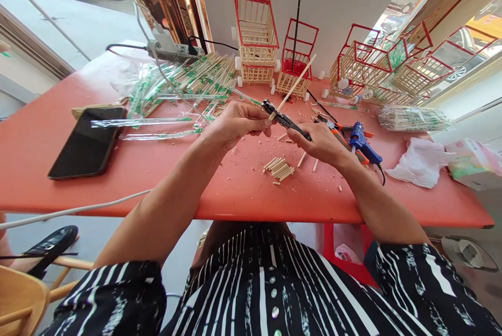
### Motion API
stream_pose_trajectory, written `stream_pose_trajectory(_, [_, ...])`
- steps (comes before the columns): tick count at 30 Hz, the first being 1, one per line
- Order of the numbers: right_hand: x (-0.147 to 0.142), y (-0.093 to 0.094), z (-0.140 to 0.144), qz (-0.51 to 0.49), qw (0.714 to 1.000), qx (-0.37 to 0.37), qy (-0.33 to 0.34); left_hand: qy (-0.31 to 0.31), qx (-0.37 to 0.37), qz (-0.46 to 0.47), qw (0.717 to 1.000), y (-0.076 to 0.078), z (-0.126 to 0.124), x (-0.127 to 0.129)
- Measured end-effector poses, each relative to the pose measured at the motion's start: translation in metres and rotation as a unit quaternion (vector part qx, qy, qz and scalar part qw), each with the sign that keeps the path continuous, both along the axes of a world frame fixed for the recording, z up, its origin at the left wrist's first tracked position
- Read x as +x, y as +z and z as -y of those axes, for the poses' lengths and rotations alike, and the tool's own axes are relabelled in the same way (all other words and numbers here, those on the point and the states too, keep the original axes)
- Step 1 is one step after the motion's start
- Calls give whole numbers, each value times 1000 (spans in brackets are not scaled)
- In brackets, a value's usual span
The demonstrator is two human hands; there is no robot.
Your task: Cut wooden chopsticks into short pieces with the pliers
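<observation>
My left hand point(245, 122) is closed, its fingertips pinching the lower end of a thin wooden chopstick point(297, 81), which slants up to the right. My right hand point(319, 142) wraps round the handles of a dark cutting tool point(288, 120), pliers-like in shape. The tool's jaws lie at the chopstick close to my left fingertips; whether they touch it I cannot tell. Below the hands, on the red table point(235, 189), is a small pile of short cut stick pieces point(279, 168). Wood crumbs and a few loose pieces are scattered around it.
Wrapped chopsticks point(196, 79) heap at the back left, near a black phone point(89, 142) and a power strip point(174, 52). Several small stick-built carts point(257, 27) stand along the back. A blue glue gun point(363, 142), a white cloth point(419, 163) and a tissue pack point(476, 163) lie right.
</observation>
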State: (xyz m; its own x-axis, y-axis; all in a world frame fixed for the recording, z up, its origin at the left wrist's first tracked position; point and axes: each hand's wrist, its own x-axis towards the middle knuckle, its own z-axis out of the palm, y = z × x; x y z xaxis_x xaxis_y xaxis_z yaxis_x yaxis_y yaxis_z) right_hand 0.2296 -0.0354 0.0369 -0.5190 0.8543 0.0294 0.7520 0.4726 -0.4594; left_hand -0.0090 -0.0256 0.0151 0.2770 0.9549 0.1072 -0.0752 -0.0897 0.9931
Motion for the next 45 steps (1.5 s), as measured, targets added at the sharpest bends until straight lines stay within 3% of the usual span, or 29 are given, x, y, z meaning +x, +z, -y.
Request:
stream_pose_trajectory(20, [3, -26, -8, -18, 999, 49, -17, 6, -12, 1, 1000, -2, -4, -1])
stream_pose_trajectory(30, [-1, -10, -8, -14, 1000, 22, 15, 14, 6, 3, 1000, -3, -4, -2])
stream_pose_trajectory(45, [-1, -5, -7, 0, 999, 37, -4, 27, 46, -46, 998, 0, -2, 2])
